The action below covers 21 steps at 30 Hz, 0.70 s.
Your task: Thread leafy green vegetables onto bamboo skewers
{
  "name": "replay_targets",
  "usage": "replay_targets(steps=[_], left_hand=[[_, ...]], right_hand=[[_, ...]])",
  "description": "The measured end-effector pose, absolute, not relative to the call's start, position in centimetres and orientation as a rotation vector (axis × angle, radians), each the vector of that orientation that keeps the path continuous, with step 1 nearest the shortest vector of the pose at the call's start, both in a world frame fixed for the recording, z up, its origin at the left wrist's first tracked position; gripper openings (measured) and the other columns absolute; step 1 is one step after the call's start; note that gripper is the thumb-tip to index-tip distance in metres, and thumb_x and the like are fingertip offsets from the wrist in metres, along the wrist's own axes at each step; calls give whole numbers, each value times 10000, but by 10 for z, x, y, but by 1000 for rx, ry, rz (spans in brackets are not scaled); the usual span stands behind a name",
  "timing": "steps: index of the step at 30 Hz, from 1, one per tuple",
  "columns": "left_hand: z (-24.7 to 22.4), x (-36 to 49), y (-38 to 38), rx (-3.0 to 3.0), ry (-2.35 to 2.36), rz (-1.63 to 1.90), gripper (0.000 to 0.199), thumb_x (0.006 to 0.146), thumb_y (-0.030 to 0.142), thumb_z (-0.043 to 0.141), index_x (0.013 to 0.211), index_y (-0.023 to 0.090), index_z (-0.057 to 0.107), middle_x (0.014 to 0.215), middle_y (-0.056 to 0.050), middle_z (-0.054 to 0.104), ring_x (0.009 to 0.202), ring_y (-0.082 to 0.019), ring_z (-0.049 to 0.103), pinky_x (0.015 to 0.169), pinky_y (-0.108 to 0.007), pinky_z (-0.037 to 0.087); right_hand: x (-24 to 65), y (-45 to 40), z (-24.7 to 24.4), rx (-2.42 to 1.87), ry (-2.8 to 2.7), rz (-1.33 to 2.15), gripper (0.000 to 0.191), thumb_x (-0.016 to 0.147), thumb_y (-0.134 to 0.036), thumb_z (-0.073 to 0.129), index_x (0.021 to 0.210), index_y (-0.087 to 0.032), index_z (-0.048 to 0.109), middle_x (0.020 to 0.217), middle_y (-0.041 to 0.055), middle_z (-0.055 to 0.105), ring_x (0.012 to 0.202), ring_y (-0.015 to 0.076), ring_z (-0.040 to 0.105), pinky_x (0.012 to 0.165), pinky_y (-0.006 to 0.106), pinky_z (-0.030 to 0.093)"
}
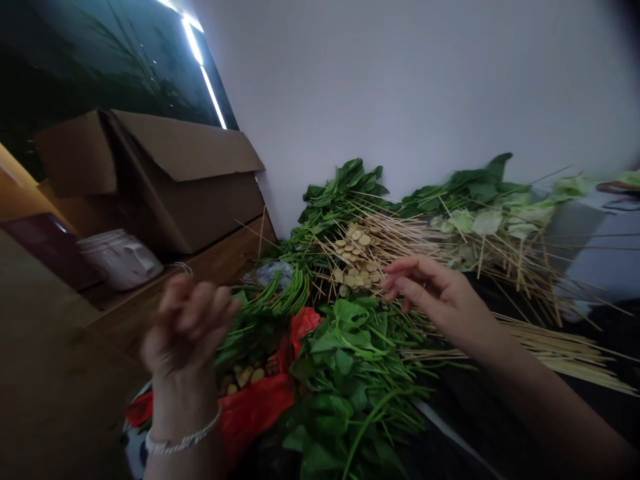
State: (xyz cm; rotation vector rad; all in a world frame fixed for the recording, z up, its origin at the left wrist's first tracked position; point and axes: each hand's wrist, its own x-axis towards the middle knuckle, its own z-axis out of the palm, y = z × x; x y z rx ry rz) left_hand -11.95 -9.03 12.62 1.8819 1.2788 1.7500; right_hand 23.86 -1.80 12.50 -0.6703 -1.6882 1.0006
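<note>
Bamboo skewers threaded with round tan slices lie in a fanned heap, the slices just beyond the fingertips of the right hand. That hand hovers over a bunch of fresh leafy greens, its fingers loosely curved and slightly apart, with nothing visibly pinched between them. More skewers threaded with pale green leaves spread to the right, and a bundle of loose skewers lies below them on a black surface. The left hand is raised near the camera, fingertips pressed together, and whether they pinch anything thin is hidden; a silver bracelet circles its wrist. A red plastic bag lies beneath it, holding more tan pieces. Beyond stand a cardboard box with open flaps and a white plastic tub on a wooden ledge, beside a pale wall
</note>
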Motion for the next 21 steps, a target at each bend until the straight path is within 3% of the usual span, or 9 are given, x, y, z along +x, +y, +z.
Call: replay_targets(steps=[2, 4, 5, 8, 13, 17, 21], left_hand=[[134, -112, -54, 1856, 1386, 1632, 467, 816, 624, 551, 1142, 316, 683, 681, -17, 641, 600, -158, 562, 593, -308, 483], [134, -112, -16, 1968, 1902, 1117, 442, 883, 501, 502, 1171, 215, 676, 927, -69, 736, 774, -191, 656, 704, -305, 517], [130, -115, 1, 2015, 2213, 779, 413, 912, 452, 445, 1170, 227, 676, 1003, -54, 744, 842, -194, 673, 749, -294, 519], [107, -129, 38, 1979, 2480, 512, 354, 881, 299, 472, 1104, 164, 712, 1126, -129, 722, 1049, -275, 653, 881, -342, 488], [70, -150, 53, 1900, 2698, 158, 364, 819, 336, 555, 1050, 102, 710, 1091, -245, 700, 1071, -382, 637, 838, -427, 499], [65, -153, 53, 1899, 2740, -12, 341, 781, 339, 590, 1012, 112, 697, 1097, -233, 698, 1025, -369, 658, 795, -399, 504], [83, -146, 50, 1904, 2855, -16, 345, 835, 294, 504, 1062, 73, 642, 1060, -259, 691, 1022, -373, 657, 809, -426, 484]], right_hand=[[238, -19, 125, -678, -1705, 994, 161, 894, -337, 600, 983, -204, 627, 852, 55, 712, 753, 168, 685, 558, 257, 540], [237, -20, 124, -681, -1707, 994, 150, 891, -334, 596, 957, -206, 634, 819, 48, 714, 738, 168, 683, 559, 261, 541], [236, -20, 124, -686, -1708, 998, 147, 891, -331, 591, 954, -206, 635, 818, 47, 715, 734, 166, 683, 561, 262, 540], [235, -19, 123, -699, -1719, 1014, 139, 891, -313, 582, 961, -206, 636, 829, 42, 712, 734, 158, 681, 570, 259, 539], [236, -18, 120, -697, -1727, 1034, 127, 889, -284, 582, 975, -201, 626, 850, 35, 702, 749, 147, 683, 619, 260, 556], [237, -18, 120, -697, -1757, 1032, 123, 900, -273, 571, 981, -200, 628, 855, 35, 699, 761, 148, 684, 638, 265, 563], [237, -18, 120, -691, -1769, 1033, 124, 908, -275, 565, 988, -205, 629, 852, 33, 702, 758, 154, 689, 639, 279, 572]])
